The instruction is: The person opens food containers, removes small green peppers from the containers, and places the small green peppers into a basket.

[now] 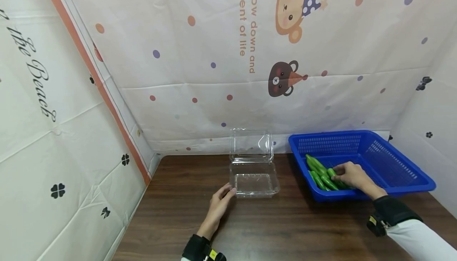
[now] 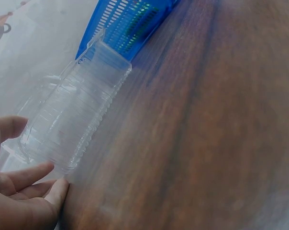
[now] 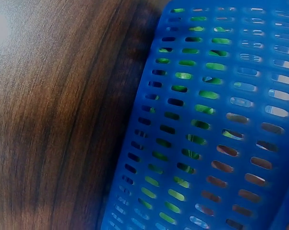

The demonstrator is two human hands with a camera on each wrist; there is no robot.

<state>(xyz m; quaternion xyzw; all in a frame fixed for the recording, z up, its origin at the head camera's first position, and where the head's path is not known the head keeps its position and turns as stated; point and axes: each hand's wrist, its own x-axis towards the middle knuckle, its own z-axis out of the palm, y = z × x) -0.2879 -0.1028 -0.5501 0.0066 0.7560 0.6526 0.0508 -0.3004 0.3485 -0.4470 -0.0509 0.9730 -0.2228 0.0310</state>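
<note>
A clear plastic clamshell container [image 1: 254, 179] stands on the table with its lid raised at the back. My left hand [image 1: 218, 205] is at its near left corner, fingertips touching or very close to the side; in the left wrist view the fingers [image 2: 32, 177] are spread, not wrapped round it. Inside a blue plastic basket [image 1: 410, 169], several green peppers [image 1: 315, 164] lie in the left part. Reaching over the front rim, my right hand [image 1: 351, 175] pinches one green pepper [image 1: 331, 172] with thumb and fingers. The basket wall mostly hides this hand in the right wrist view.
The dark wood-grain table [image 1: 171, 213] bears both containers. A printed cloth [image 1: 200, 74] hangs behind, close to the raised lid and the basket's back. Another cloth [image 1: 71, 166] borders the left side. The basket's slotted wall [image 3: 192, 120] rises between table and peppers.
</note>
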